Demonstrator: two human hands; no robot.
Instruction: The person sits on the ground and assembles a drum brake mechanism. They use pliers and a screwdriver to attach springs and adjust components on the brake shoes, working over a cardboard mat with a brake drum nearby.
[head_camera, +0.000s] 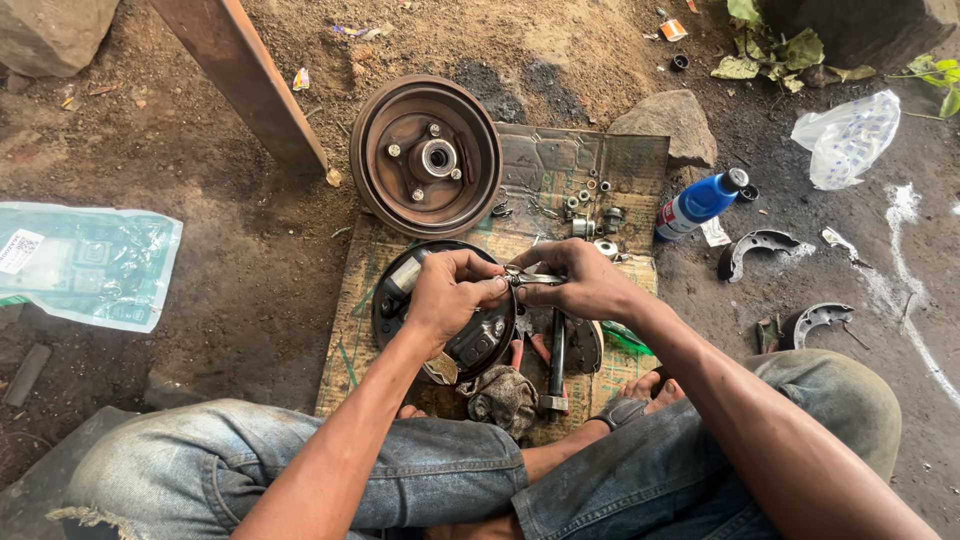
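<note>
I sit cross-legged on dirt ground. My left hand (450, 293) and my right hand (578, 280) meet over a dark round brake backing plate (478, 342) and together pinch a small shiny metal part (528, 279) between their fingertips. The plate lies on a worn mat (555, 165). A rusty brake drum (426, 156) rests on the mat's far edge, just beyond my hands. Below my right hand a long socket tool (556, 362) lies upright on the mat next to red-handled pliers (517, 352) and a dirty rag (503, 397).
Several small nuts and bushes (592, 212) lie scattered on the mat. A blue spray can (698, 204) and two brake shoes (756, 250) (816, 322) lie to the right. A rock (668, 124), a rusty beam (245, 80), a green plastic bag (85, 262) and a clear bag (846, 138) surround the spot.
</note>
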